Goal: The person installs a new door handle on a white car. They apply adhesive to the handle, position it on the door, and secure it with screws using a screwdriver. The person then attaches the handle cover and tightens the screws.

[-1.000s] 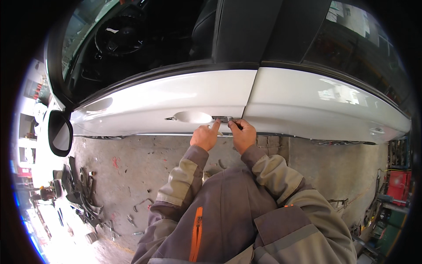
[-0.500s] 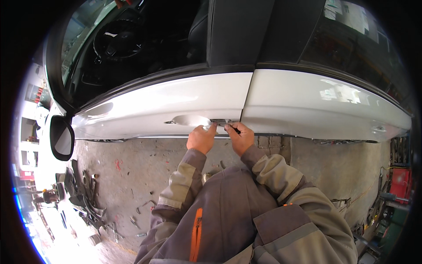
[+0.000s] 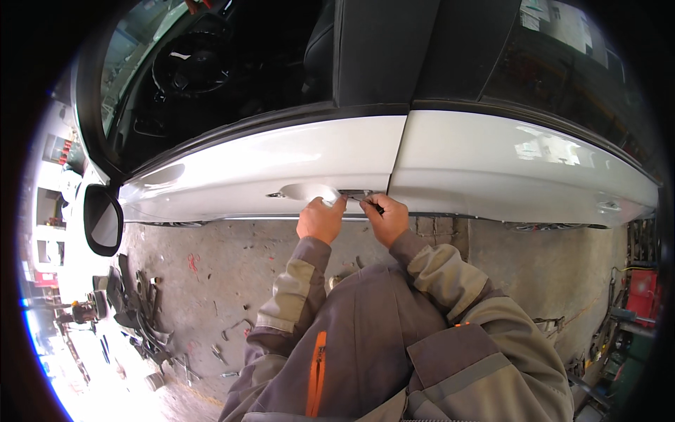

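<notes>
A white car's front door point(image 3: 253, 155) stands before me, with a shallow rounded handle recess point(image 3: 306, 190) and no handle bar visible across it. Right of the recess is a dark slot point(image 3: 355, 193) in the door skin. My left hand point(image 3: 320, 221) is closed at the slot's left end, thumb and finger together; what they pinch is too small to make out. My right hand point(image 3: 386, 219) is closed on a slim black-handled tool point(image 3: 380, 209), whose thin tip points left toward the slot. The fingers hide part of the slot.
A black-backed side mirror point(image 3: 103, 219) juts out at the left. Dark trim pieces point(image 3: 137, 302) and several small tools lie on the concrete floor point(image 3: 211, 267). The rear door point(image 3: 520, 155) adjoins on the right. A red box point(image 3: 641, 295) stands at the far right.
My right hand has shifted very slightly to the right, and the slim tool's tip now shows between the hands. The left hand stays almost where it was.
</notes>
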A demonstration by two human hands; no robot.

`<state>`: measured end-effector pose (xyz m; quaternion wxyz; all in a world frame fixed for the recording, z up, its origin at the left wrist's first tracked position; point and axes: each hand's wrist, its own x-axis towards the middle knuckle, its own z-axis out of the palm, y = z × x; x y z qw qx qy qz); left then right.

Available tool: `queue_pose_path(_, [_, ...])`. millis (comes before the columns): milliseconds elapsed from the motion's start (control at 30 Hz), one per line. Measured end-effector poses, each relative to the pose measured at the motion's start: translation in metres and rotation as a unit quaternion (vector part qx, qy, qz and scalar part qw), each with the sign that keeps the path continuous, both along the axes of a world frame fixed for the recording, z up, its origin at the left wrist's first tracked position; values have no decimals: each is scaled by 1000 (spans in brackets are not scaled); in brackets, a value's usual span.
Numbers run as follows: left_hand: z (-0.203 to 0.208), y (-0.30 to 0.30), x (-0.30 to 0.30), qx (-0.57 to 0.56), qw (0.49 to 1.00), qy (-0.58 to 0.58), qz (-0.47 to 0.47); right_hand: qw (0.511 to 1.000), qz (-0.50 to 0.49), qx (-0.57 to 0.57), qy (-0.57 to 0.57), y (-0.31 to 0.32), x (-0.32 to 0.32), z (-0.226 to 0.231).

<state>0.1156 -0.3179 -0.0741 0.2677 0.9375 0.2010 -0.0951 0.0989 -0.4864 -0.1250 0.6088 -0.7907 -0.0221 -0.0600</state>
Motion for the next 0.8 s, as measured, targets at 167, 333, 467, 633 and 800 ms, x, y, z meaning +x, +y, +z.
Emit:
queue_pose_path(167, [-5, 0, -2, 15, 1000, -19, 12, 988, -6, -119, -102, -10, -1, 9])
queue_pose_path(333, [-4, -2, -3, 34, 998, -45, 21, 983, 9, -134, -122, -14, -2, 11])
queue_pose_path(467, [4, -3, -3, 37, 998, -42, 14, 990, 5, -110, -90, -12, -1, 10])
queue_pose_path(633, [9, -3, -3, 53, 998, -38, 2, 986, 5, -138, -88, -13, 1, 9])
queue_pose_path(800, [9, -3, -4, 54, 998, -32, 2, 977, 45, -173, -118, -15, -3, 7])
